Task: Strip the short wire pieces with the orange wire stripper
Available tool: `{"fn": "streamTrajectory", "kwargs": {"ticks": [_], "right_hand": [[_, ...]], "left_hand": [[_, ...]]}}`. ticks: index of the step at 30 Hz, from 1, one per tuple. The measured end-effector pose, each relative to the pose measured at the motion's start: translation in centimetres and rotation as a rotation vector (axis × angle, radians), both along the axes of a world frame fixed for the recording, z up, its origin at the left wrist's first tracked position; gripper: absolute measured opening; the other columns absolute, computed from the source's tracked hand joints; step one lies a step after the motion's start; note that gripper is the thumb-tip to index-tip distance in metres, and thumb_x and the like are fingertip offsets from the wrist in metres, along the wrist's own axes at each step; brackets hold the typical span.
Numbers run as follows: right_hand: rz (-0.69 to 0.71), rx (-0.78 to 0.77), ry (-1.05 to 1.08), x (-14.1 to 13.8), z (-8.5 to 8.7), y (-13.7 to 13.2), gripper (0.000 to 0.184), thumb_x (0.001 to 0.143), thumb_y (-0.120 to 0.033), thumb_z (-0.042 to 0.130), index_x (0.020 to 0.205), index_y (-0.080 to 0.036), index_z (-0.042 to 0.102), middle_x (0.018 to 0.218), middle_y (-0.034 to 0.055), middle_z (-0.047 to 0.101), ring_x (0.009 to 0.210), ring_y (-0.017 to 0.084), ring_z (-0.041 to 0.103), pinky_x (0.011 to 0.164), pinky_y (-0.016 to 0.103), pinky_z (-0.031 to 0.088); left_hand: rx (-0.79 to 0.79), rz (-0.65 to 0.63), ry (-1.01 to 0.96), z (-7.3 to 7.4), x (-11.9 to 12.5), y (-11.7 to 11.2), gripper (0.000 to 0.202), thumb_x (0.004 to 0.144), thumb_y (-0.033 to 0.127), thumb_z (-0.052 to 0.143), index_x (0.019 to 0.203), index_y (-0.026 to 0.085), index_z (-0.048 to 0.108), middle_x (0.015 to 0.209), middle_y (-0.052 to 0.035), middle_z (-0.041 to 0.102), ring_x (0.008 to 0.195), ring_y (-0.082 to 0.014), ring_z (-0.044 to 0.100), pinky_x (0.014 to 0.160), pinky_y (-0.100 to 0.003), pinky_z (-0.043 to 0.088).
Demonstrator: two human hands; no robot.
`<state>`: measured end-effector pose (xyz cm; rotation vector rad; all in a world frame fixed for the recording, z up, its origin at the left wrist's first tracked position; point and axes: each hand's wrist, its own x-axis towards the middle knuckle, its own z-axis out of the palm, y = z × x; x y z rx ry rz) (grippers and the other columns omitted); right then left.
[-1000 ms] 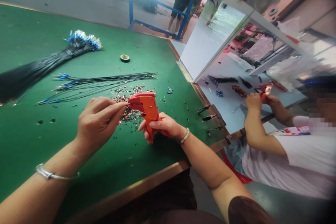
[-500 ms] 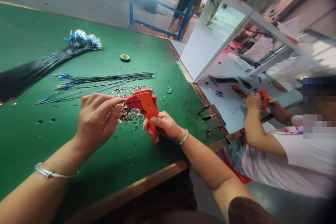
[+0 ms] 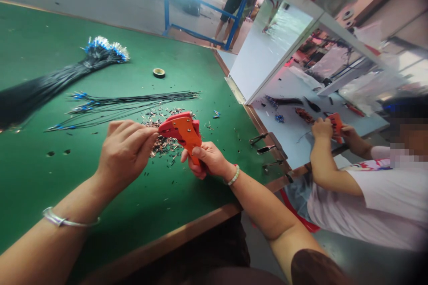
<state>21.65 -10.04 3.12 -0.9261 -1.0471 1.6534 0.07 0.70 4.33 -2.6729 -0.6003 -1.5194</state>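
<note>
Wrapped round the handles of an orange and red wire stripper [image 3: 182,128] is my right hand [image 3: 207,159]. The tool's jaws point left, towards my left hand [image 3: 129,144]. My left thumb and fingertips are pinched together right at the jaw end; whatever lies between them is too small or hidden to make out. Beneath the tool lies a pile of short copper and black wire scraps [image 3: 165,146]. Just beyond my hands, several loose black wires [image 3: 143,97] with blue and silvery ends are spread across the green table [image 3: 133,227].
A thick bundle of black wires [image 3: 60,76] with blue and clear ends lies at the left. Past the loose wires sits a roll of black tape [image 3: 159,73]. Metal clamps [image 3: 267,147] are on the table's right edge. Further right, a co-worker [image 3: 368,187] holds a similar orange tool [image 3: 335,124].
My left fingers have drawn closer together into a tighter pinch by the jaws. The wire stripper has shifted very slightly left; my right hand keeps its grip.
</note>
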Motion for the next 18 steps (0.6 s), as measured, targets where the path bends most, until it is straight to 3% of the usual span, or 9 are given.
{"fn": "streamTrajectory", "kwargs": {"ticks": [4,8,12,18], "right_hand": [[0.117,-0.021,0.017,0.6,0.4,0.1,0.063,0.085,-0.069,0.066,0.102,-0.009,0.067,0.069,0.0021,0.066,0.050,0.014,0.065,0.048,0.026,0.053],[0.196,-0.020,0.073,1.1,0.5,0.1,0.062,0.086,-0.068,0.065,0.108,-0.010,0.067,0.085,0.0083,0.071,0.069,0.018,0.071,0.068,0.034,0.059],[0.190,-0.033,0.096,1.3,0.2,0.1,0.062,0.086,-0.066,0.066,0.112,-0.010,0.067,0.093,0.0109,0.071,0.076,0.021,0.072,0.071,0.037,0.060],[0.199,-0.041,0.095,1.3,0.0,0.2,0.062,0.085,-0.065,0.066,0.114,-0.010,0.068,0.087,0.0075,0.068,0.075,0.020,0.071,0.070,0.037,0.061]], "left_hand": [[0.007,0.029,-0.017,0.2,0.0,0.0,0.008,0.090,0.014,0.067,0.095,0.021,0.067,0.078,-0.0021,0.070,0.074,-0.0175,0.058,0.082,-0.035,0.042],[-0.006,0.045,-0.042,0.3,0.0,0.1,0.008,0.090,0.014,0.069,0.094,0.021,0.069,0.078,-0.0020,0.071,0.074,-0.0172,0.058,0.079,-0.035,0.041],[-0.016,0.037,-0.041,0.2,-0.1,0.1,0.010,0.089,0.015,0.070,0.096,0.022,0.071,0.079,-0.0017,0.072,0.073,-0.0167,0.058,0.078,-0.034,0.041],[-0.033,0.044,-0.066,-0.1,0.1,-0.2,0.013,0.089,0.016,0.071,0.100,0.024,0.072,0.081,-0.0006,0.074,0.074,-0.0163,0.060,0.079,-0.033,0.043]]}}
